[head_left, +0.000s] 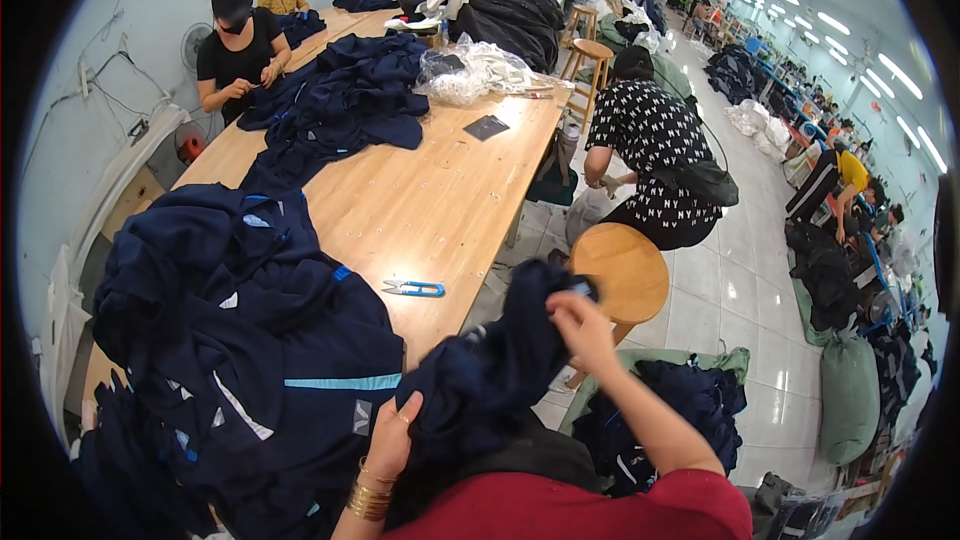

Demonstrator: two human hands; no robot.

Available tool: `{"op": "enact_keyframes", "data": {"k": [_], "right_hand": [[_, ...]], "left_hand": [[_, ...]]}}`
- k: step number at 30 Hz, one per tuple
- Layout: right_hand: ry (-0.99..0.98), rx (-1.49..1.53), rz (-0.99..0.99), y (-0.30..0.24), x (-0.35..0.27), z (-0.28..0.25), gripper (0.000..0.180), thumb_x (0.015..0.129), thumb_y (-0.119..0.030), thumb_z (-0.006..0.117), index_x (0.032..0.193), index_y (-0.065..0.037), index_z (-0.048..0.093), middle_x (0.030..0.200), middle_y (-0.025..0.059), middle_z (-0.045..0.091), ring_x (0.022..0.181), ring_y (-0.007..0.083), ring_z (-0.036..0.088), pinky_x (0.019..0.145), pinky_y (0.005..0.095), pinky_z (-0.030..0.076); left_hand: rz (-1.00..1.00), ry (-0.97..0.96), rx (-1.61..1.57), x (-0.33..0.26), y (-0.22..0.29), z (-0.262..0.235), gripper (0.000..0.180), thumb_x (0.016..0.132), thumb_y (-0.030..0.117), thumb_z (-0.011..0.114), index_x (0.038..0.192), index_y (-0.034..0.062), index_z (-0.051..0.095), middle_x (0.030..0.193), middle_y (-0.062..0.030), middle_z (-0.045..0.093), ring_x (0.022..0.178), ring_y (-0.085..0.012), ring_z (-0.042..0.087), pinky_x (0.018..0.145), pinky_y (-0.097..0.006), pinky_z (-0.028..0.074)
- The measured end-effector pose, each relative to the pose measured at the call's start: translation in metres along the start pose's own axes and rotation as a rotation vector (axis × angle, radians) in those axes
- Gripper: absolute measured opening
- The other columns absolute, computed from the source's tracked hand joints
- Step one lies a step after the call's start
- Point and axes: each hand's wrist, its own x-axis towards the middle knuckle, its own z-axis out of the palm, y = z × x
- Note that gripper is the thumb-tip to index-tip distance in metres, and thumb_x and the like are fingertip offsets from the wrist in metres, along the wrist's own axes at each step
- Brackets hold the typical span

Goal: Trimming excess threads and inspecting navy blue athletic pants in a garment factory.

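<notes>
A dark navy garment (480, 380) is stretched between my two hands, over the table's near right edge and my lap. My left hand (392, 433), with bracelets at the wrist, grips its lower left part, thumb on top. My right hand (582, 325) is raised and pinches the garment's upper right end, where a small light blue bit shows. Part of the garment is blurred. Left of my hands lies a large heap of navy garments (250, 310) with light blue strips and white tags. Blue-handled thread snips (414, 288) rest on the wooden table (420, 210) beyond my left hand.
More navy garments (350, 90) lie farther up the table, beside clear plastic bags (470, 75). A round wooden stool (620, 275) stands to the right. Below it, a green sack (735, 365) holds dark clothes. A person (655, 140) crouches past the stool; another (240, 50) works across the table.
</notes>
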Motion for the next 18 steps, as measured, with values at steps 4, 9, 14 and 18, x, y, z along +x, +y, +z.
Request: {"op": "enact_keyframes", "data": {"k": [4,9,14,18], "right_hand": [[-0.627,0.414,-0.037,-0.030,-0.069,0.051,0.015,0.073,0.004,0.049,0.074,-0.001,0.063,0.080,0.0087,0.064,0.072,0.0191,0.061,0.069,0.0293,0.048],[-0.540,0.350,-0.010,0.043,-0.092,0.090,0.025,0.079,-0.012,0.057,0.102,-0.003,0.060,0.102,0.0119,0.062,0.095,0.0219,0.056,0.086,0.0353,0.042],[-0.518,0.383,0.071,0.023,-0.036,0.092,0.025,0.080,-0.014,0.057,0.103,-0.003,0.059,0.103,0.0116,0.061,0.096,0.0218,0.056,0.087,0.0356,0.041],[-0.532,0.404,0.117,0.070,-0.084,-0.005,0.025,0.081,-0.015,0.057,0.103,-0.004,0.058,0.103,0.0114,0.061,0.096,0.0217,0.055,0.088,0.0358,0.041]], "left_hand": [[0.250,-0.002,0.513,0.021,-0.005,0.037,0.028,0.091,0.024,0.051,0.093,-0.0030,0.058,0.091,-0.0120,0.064,0.078,-0.0205,0.058,0.074,-0.028,0.045],[0.390,-0.611,0.968,0.011,-0.001,0.100,0.039,0.089,0.028,0.054,0.069,-0.0029,0.043,0.063,-0.0206,0.042,0.054,-0.0308,0.044,0.053,-0.037,0.037],[0.367,-0.873,0.603,-0.004,0.040,0.121,0.022,0.087,0.017,0.058,0.087,-0.0042,0.055,0.074,-0.0152,0.055,0.069,-0.0269,0.053,0.066,-0.031,0.043],[0.017,-0.940,0.543,-0.012,0.066,0.102,0.025,0.089,0.012,0.055,0.108,-0.0035,0.055,0.106,-0.0132,0.060,0.100,-0.0164,0.054,0.089,-0.027,0.039]]}}
